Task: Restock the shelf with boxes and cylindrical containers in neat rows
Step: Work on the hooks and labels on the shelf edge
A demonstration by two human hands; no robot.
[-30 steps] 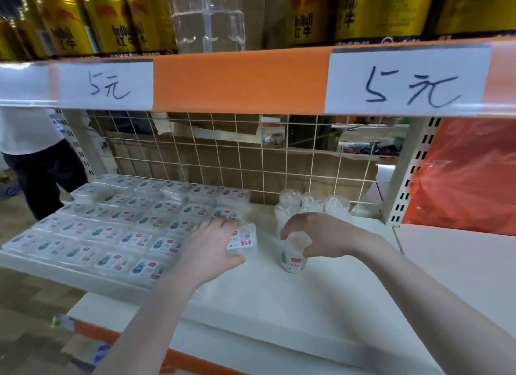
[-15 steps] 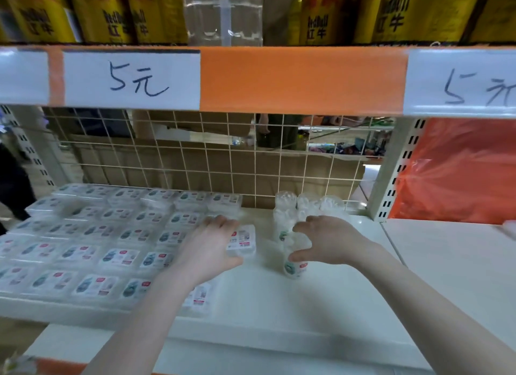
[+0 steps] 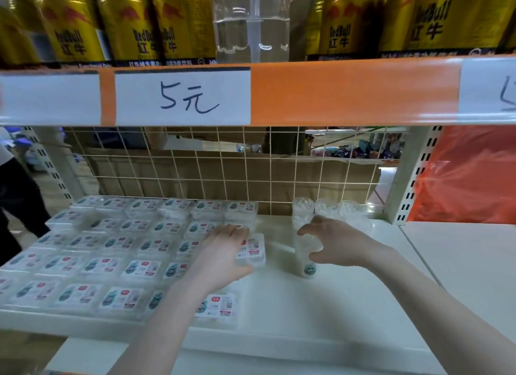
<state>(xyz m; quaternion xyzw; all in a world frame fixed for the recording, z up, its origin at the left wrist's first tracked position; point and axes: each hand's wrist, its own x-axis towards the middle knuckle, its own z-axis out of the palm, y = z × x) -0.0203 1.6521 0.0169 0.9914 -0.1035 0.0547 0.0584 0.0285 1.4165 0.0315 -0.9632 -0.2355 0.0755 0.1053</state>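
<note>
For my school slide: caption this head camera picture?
Left hand grips a box; right hand reaches around a container.

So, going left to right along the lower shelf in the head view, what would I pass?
Rows of flat boxes → left hand holding a box → right hand around a clear cylindrical container → white upright → orange bag.

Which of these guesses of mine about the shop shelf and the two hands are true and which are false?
1. The left hand holds a small clear box. True.
2. The right hand grips a gold can. False: it is at a clear cylindrical container, fingers spread.
3. The boxes lie in rows on the left of the shelf. True.
4. The price label reads 9元. False: it reads 5元.
</note>
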